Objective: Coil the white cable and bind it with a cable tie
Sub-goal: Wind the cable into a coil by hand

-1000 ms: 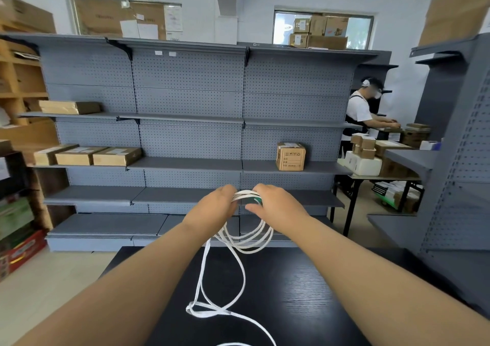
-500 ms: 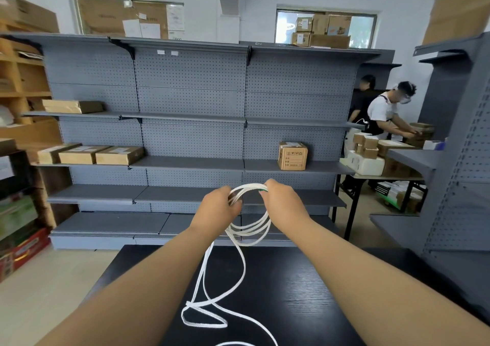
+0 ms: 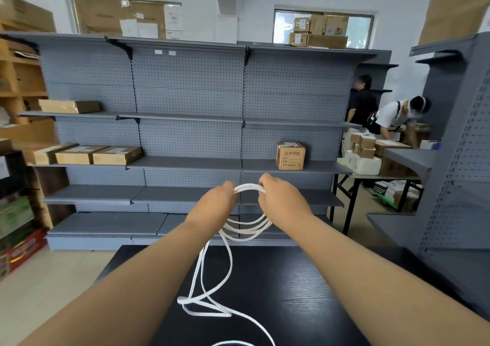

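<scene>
A white cable is partly wound into several loops held up in the air above the black table. My left hand grips the left side of the loops near their top. My right hand pinches the right side of the loops. The top arc of the coil spans the gap between my two hands. The loose rest of the cable hangs down and lies in bends on the table, running off the bottom edge. No cable tie is visible.
Grey pegboard shelving stands behind the table, with flat cardboard boxes at left and one small box at right. Another grey rack stands close on the right. Two people work at a folding table at the back right.
My hands have moved slightly apart, widening the top of the coil. The loose cable on the table has shifted. The person at the back right has bent forward, and a second person has appeared.
</scene>
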